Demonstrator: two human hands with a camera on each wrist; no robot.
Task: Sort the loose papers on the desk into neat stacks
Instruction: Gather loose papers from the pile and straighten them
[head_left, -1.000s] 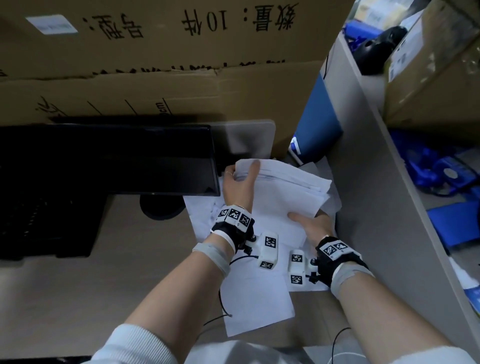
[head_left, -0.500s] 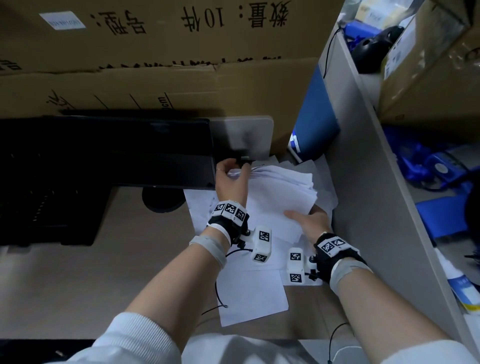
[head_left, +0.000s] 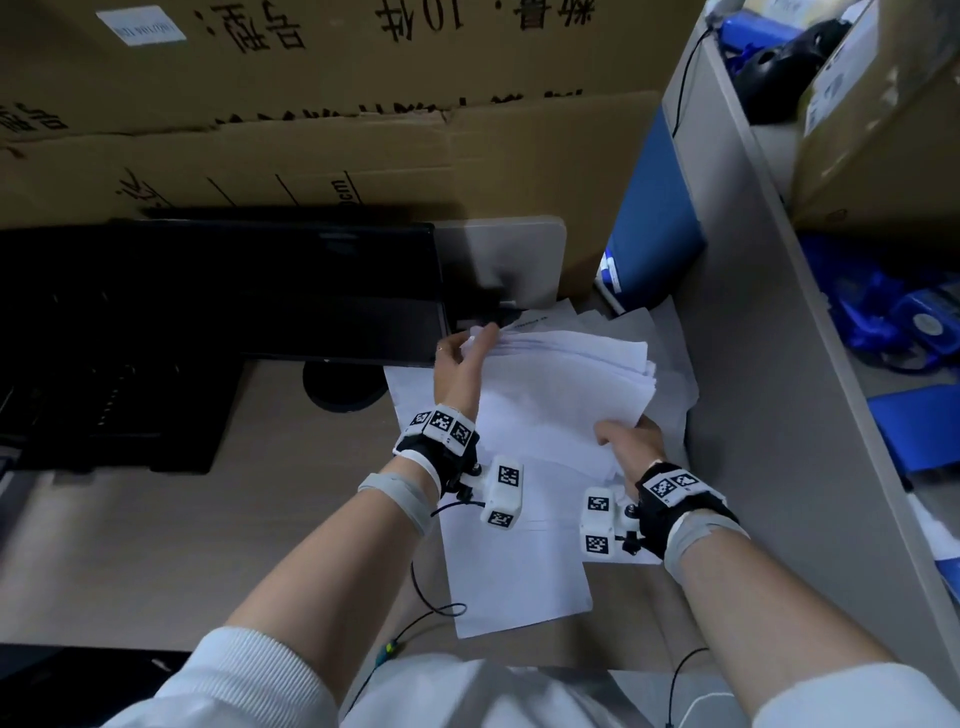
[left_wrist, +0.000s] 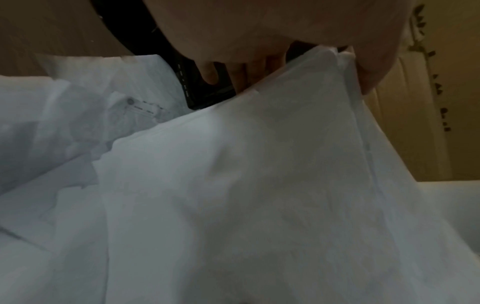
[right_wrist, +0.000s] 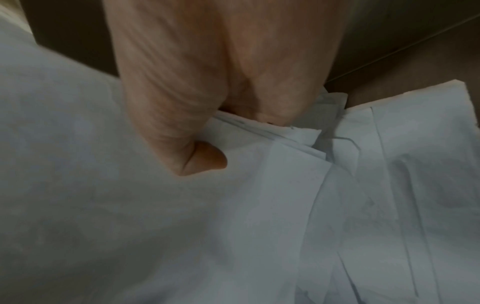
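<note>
A bundle of white papers (head_left: 561, 384) is held slanted above the desk (head_left: 156, 519) between both hands. My left hand (head_left: 462, 364) grips its far left corner, thumb on top and fingers curled behind the sheets (left_wrist: 259, 185). At the near right edge my right hand (head_left: 631, 447) pinches the bundle, thumb pressed on the top sheet (right_wrist: 130, 205) and fingers hidden beneath. More loose sheets (head_left: 514, 571) lie spread on the desk under and in front of the bundle.
A dark monitor (head_left: 223, 291) on a round base (head_left: 343, 389) stands just left of the papers, with a black keyboard (head_left: 104, 395) further left. Cardboard boxes (head_left: 311, 130) wall off the back. A grey partition (head_left: 769, 415) closes the right side.
The bundle has been carried a little away from me, toward the monitor's corner. My left hand slid up to its far corner. My right hand keeps the same pinch.
</note>
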